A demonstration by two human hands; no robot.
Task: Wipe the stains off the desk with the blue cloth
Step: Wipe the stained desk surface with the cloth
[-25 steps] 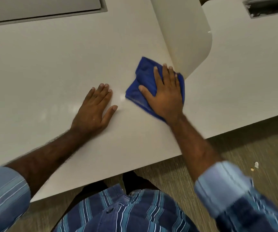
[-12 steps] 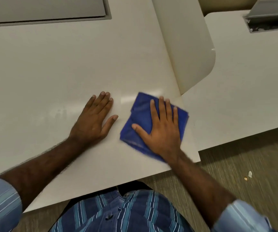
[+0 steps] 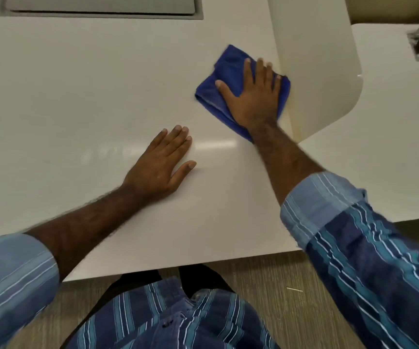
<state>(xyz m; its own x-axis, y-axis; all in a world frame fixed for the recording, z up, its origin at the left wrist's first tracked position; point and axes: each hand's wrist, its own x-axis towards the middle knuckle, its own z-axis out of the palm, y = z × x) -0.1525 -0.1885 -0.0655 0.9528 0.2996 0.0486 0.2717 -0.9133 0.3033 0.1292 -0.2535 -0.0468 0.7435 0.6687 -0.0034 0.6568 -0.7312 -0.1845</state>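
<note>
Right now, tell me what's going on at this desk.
A person in a striped shirt is wiping the white desk with bare hands. The right hand lies flat on the folded blue cloth, pressing it to the surface right beside the upright white divider panel. The left hand rests palm down on the desk, fingers spread, apart from the cloth and holding nothing. No stains can be made out on the glossy surface in this view.

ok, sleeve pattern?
Blue with thin white and teal stripes on the sleeve; clearest in the head view.
</note>
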